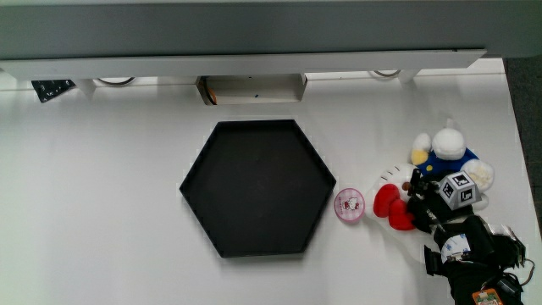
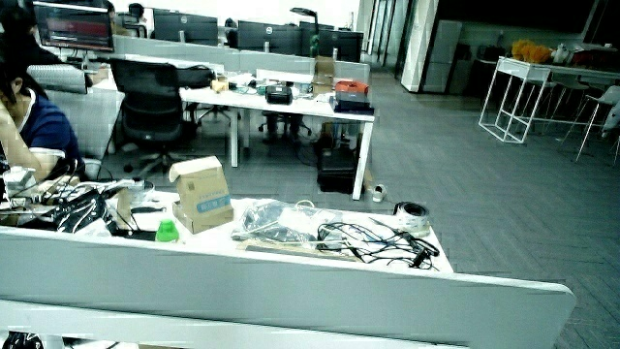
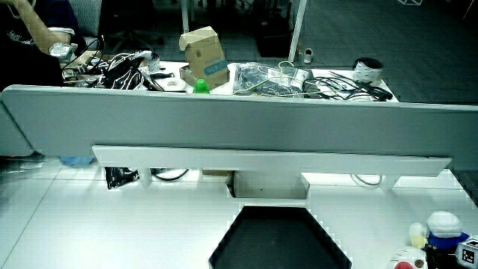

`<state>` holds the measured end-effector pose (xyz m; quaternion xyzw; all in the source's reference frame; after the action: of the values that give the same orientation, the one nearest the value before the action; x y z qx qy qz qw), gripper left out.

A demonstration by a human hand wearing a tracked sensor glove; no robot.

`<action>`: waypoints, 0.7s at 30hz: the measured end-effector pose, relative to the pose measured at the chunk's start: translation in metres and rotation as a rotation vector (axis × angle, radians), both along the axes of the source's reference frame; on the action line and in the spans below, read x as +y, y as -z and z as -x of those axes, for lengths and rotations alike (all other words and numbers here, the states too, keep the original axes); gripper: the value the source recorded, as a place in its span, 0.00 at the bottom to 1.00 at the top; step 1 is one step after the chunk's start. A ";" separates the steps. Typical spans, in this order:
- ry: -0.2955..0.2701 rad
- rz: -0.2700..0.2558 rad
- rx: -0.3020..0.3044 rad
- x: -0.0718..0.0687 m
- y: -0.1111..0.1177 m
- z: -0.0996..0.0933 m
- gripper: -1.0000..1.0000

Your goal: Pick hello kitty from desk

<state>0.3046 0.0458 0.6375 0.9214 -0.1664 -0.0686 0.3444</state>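
A small round pink Hello Kitty piece [image 1: 349, 205] lies on the white desk beside the black hexagonal tray [image 1: 203, 182]. Close to it, on the side away from the tray, sits a red and white toy [image 1: 388, 202]. The gloved hand [image 1: 428, 203], with its patterned cube [image 1: 458, 188], is over the edge of that red toy, between it and a blue, white and yellow plush [image 1: 447, 148]. In a side view the plush [image 3: 444, 224], the cube [image 3: 470, 250] and the red and white toy [image 3: 407, 260] show near the tray [image 3: 246, 258].
A low grey partition [image 1: 254, 34] runs along the desk's edge farthest from the person, with a small shelf opening [image 1: 251, 89] in it. Black gear [image 1: 474, 254] lies near the forearm at the table's edge. A side view shows only the partition [image 2: 291, 281] and the office.
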 end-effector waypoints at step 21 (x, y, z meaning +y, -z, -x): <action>0.063 -0.068 -0.047 -0.013 0.039 -0.020 1.00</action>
<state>0.3244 0.0323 0.5982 0.9283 -0.2008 -0.0631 0.3067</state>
